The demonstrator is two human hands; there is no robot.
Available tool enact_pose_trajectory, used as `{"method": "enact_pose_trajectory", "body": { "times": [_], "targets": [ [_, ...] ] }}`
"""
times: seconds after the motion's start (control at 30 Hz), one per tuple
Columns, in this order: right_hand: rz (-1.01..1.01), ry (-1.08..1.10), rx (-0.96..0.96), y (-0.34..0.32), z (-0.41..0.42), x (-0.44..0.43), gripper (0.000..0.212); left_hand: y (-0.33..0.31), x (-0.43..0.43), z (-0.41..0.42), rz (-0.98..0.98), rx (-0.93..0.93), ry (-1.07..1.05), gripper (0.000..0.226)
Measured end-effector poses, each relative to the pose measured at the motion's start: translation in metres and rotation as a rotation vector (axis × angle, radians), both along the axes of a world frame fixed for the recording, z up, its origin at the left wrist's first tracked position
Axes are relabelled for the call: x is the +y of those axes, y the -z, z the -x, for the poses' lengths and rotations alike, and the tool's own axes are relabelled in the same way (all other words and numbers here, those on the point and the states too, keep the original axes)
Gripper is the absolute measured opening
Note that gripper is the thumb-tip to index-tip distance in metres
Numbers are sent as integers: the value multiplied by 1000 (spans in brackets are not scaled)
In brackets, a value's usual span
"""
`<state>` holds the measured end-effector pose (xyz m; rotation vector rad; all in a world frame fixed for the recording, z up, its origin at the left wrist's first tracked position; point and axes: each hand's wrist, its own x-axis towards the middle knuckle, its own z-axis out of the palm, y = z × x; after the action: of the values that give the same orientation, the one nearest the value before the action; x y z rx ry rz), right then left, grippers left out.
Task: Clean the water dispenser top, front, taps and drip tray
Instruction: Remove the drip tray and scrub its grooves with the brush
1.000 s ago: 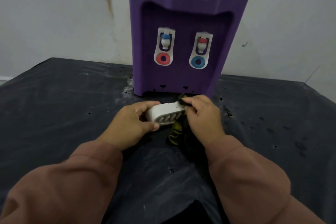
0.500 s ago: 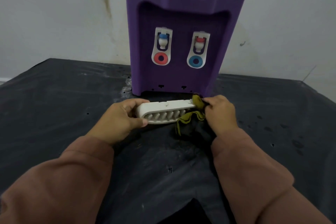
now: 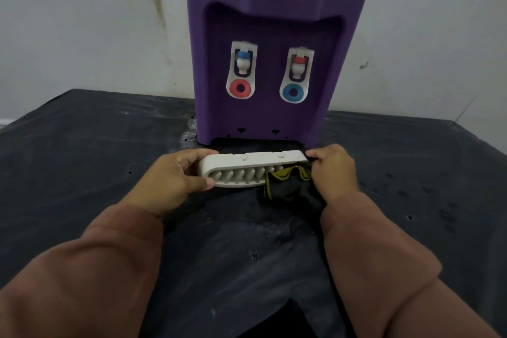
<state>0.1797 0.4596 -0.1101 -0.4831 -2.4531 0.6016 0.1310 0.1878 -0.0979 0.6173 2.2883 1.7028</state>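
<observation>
A purple water dispenser [image 3: 269, 22] stands at the back of the table, with a left tap [image 3: 242, 62] capped blue and a right tap [image 3: 297, 64] capped red. Just in front of its base is the white slotted drip tray [image 3: 247, 166], tilted so its grille faces me. My left hand [image 3: 175, 178] grips the tray's left end. My right hand [image 3: 333, 170] holds a dark cloth with yellow trim [image 3: 285, 186] against the tray's right end. The cloth hangs down over the grille's right part.
The black table cover [image 3: 96, 173] is creased, with wet spots at the right [image 3: 439, 200] and a shiny patch beside the dispenser's left foot. A stained white wall [image 3: 82, 22] rises directly behind.
The tray has turned from end-on to lengthwise, showing its full grille. My right hand slid with the cloth to the tray's right end. My left hand shifted left.
</observation>
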Motion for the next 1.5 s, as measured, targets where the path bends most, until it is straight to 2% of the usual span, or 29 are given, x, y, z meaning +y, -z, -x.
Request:
{"method": "enact_pose_trajectory", "body": {
  "times": [0.2, 0.3, 0.4, 0.57, 0.7, 0.77, 0.83, 0.93, 1.03, 1.13, 1.2, 1.27, 1.4, 1.5],
  "targets": [
    [-68, -192, 26, 1, 1, -20, 32, 0, -1, 1, -10, -5, -4, 50],
    [50, -112, -32, -2, 2, -13, 33, 0, -1, 2, -13, -12, -17, 49],
    [110, -77, -187, -1, 1, -3, 35, 0, 0, 1, -36, -32, -33, 48],
    [179, -97, -86, -2, -3, -6, 39, 1, -1, 3, -47, -62, -39, 48],
    [208, -106, -202, -1, 1, -6, 33, 3, 0, 4, -85, -99, -69, 45],
    [201, -82, -208, -2, 0, -8, 33, 2, 2, 1, -181, -185, -81, 46],
    [204, -51, -146, -3, -1, -11, 37, 0, 6, -3, -289, -285, -84, 42],
    [127, -140, -33, -4, -4, -24, 38, -2, 10, -7, -304, -338, -66, 36],
    [47, -179, -23, -1, -1, -29, 36, -3, 13, -10, -328, -375, -66, 37],
    [100, -93, -54, -1, 2, -24, 36, -4, 15, -12, -379, -432, -83, 20],
    [118, -91, -37, -3, 1, -29, 35, -5, 17, -12, -402, -489, -86, 20],
    [102, -172, 42, -7, -5, -46, 33, -5, 19, -13, -428, -548, -78, 22],
    [-53, -510, 202, -10, -19, -82, 32, -8, 21, -15, -479, -621, -68, 24],
    [-81, -541, 231, -7, -16, -79, 32, -10, 19, -16, -473, -670, -68, 31]
  ]
}}
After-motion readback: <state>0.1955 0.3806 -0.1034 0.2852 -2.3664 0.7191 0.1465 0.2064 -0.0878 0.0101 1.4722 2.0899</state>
